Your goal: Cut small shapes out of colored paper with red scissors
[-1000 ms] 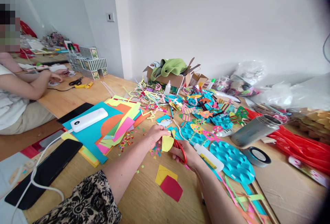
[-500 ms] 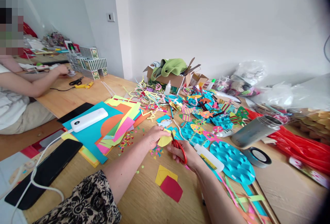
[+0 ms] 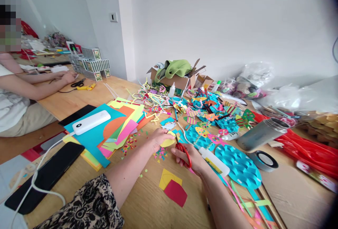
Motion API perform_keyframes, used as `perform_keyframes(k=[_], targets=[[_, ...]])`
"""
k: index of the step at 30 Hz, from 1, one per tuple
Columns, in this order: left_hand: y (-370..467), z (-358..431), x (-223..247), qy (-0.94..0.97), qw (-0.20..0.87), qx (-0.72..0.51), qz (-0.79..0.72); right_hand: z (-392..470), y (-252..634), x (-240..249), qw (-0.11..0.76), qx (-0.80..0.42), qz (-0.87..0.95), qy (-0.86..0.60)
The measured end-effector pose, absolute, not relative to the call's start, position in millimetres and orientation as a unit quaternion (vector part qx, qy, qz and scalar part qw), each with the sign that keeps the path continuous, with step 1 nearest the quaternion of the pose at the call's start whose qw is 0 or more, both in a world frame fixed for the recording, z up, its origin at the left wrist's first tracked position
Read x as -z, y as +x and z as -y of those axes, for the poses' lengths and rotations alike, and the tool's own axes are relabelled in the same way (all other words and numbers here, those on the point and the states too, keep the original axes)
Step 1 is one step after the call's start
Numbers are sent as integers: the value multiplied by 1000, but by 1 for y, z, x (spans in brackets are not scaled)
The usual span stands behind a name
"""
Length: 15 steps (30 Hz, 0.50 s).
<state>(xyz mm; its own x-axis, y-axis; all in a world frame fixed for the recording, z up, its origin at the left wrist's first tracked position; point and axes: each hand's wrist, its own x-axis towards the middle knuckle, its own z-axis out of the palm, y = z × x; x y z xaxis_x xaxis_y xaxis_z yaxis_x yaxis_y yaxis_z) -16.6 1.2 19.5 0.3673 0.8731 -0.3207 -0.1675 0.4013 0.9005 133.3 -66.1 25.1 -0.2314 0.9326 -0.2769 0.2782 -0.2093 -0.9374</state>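
Observation:
My left hand (image 3: pixel 159 139) pinches a piece of yellow paper (image 3: pixel 168 141) above the middle of the table. In my right hand (image 3: pixel 190 156) is a pair of red-handled scissors (image 3: pixel 188 157), its dark blades (image 3: pixel 176 138) right beside the paper's right edge; whether they touch it I cannot tell. Below my hands lie a yellow paper with a drawn outline (image 3: pixel 165 178) and a dark red paper piece (image 3: pixel 176 193) overlapping it. Small coloured paper scraps (image 3: pixel 161 155) are scattered under the left hand. A white fish cutout (image 3: pixel 169 125) lies just beyond my hands.
Coloured sheets (image 3: pixel 105 134) bearing a white power bank (image 3: pixel 91 122) lie left, beside a black phone (image 3: pixel 44 176). Right of me are a glue bottle (image 3: pixel 214 162), a blue textured paper oval (image 3: pixel 237 165) and a metal flask (image 3: pixel 261 134). A co-worker's hands (image 3: pixel 67 77) are at far left.
The yellow paper has turned and tilted in my left hand, looking narrower now. The scissors have hardly moved. The co-worker's hands have come together near the table's left side.

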Motion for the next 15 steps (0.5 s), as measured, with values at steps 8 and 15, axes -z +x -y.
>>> perform_keyframes(k=[8,15], targets=[[-18,-3,-17,427,715,-342,-435,65,136,-18,296,-564,553,-537],[-21,-4,-16,434,716,-345,-426,65,136,-20,292,-561,556,-539]])
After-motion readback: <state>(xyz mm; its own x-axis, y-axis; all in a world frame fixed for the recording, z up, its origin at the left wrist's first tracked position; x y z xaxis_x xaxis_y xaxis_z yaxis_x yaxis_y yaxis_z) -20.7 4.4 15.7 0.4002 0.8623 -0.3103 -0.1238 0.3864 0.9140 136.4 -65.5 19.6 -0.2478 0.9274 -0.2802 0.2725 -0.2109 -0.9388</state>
